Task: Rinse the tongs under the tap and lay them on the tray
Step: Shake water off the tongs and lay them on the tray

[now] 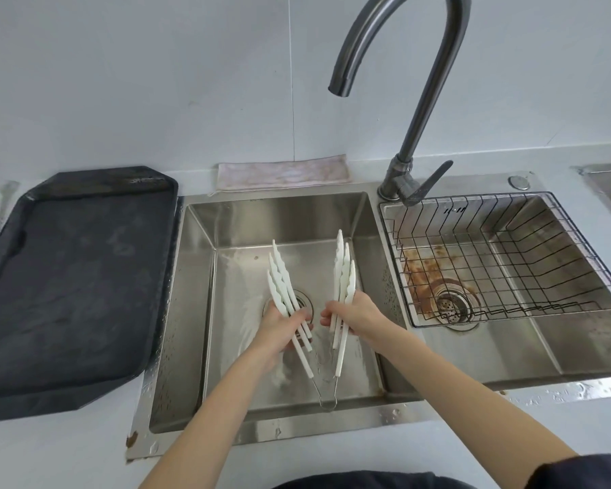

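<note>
Both hands hold white tongs over the left basin of a steel double sink.

Head view: the left hand [285, 324] has its fingers closed around one bundle of white tongs [283, 287], and the right hand [354, 314] grips the other bundle, serrated tips pointing away; the two bundles meet in a V at wire loops near the front of the left basin [198, 312]. The tap [413, 111] spout ends above the basin, with no visible stream. A dark tray [67, 277] lies on the counter just left of the sink. A wire basket [508, 255] sits in the right basin.
</note>
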Demonstrator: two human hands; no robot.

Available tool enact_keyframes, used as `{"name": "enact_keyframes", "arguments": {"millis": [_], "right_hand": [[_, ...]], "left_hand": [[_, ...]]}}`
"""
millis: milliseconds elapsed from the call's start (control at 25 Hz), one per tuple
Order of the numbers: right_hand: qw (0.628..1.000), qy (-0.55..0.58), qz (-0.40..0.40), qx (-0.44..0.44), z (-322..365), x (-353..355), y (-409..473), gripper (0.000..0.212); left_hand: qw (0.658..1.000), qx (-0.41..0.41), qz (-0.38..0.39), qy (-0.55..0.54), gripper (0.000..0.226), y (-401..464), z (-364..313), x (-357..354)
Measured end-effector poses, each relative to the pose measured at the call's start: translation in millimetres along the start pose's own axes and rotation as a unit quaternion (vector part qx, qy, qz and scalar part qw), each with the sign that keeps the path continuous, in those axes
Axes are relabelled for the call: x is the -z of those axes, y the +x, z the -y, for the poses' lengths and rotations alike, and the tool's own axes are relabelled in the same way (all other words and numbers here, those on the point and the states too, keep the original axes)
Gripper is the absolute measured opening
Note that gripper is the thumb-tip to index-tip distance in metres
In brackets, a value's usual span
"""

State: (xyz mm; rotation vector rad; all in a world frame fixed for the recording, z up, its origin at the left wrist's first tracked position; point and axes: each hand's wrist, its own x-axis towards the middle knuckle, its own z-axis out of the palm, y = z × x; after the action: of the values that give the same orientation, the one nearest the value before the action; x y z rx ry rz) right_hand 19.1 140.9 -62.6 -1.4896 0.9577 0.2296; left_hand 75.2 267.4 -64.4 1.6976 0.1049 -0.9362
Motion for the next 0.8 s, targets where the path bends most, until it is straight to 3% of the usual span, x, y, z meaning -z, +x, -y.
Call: {"name": "enact_keyframes", "arguments": {"millis": [120, 200, 280, 400, 560, 800], "right_hand": [[0.997, 0.052, 0.042, -0.045, -3.5, -0.6, 2.5, 0.016], [0.977, 0.183, 0.081, -0.081, -3.6, 1.8, 2.5, 0.011], [0.961, 0.243, 0.092, -0.094, -3.1, 0.5, 4.5, 0.007], [0.984, 0.161, 0.05, -0.062, -1.5, -3.0, 10.1, 0.001], [0.98, 0.179, 0.071, -0.052, -0.3, -2.3, 8.8, 0.015], [0.966, 0.234, 0.083, -0.076, 13.1, -6.4, 13.1, 0.007]], "left_hand": [[1.0, 0.01, -0.019, 0.019, 0.011, 4.6, 3.1, 1.8], [0.999, 0.03, -0.021, -0.04, 0.01, 7.1, 0.0, 5.4], [0.991, 0.053, -0.005, -0.119, 0.005, 9.1, -4.9, 9.6], [0.991, 0.058, 0.011, -0.121, 0.009, 11.7, -5.0, 11.1], [0.994, 0.045, 0.013, -0.1, 0.029, 14.7, -2.5, 13.3], [0.993, 0.023, 0.023, -0.11, 0.013, 13.2, -10.5, 25.4]]}}
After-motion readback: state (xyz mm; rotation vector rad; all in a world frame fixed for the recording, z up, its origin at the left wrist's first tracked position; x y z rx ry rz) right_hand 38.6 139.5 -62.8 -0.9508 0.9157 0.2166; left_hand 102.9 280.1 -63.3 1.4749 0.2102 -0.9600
